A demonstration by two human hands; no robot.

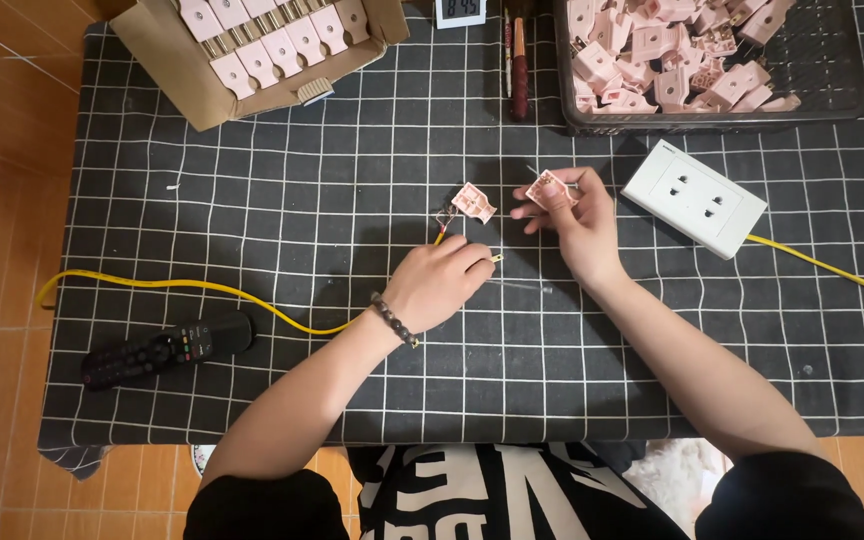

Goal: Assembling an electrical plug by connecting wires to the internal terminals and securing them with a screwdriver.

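My left hand (441,280) rests on the black grid cloth (282,230), closed around the end of a yellow cable (202,288) whose bare tip pokes out near a small pink plastic part (473,202) lying just above the fingers. My right hand (572,220) is raised a little to the right, pinching another pink plastic part (549,189) between thumb and fingers. A beaded bracelet sits on my left wrist.
A white socket block (694,198) with its own yellow cord lies right of my right hand. A dark wire basket (832,95) of pink parts stands at the back right, a cardboard box (177,85) of them at the back left. A black remote (167,348) lies front left; a screwdriver (519,65) at the back.
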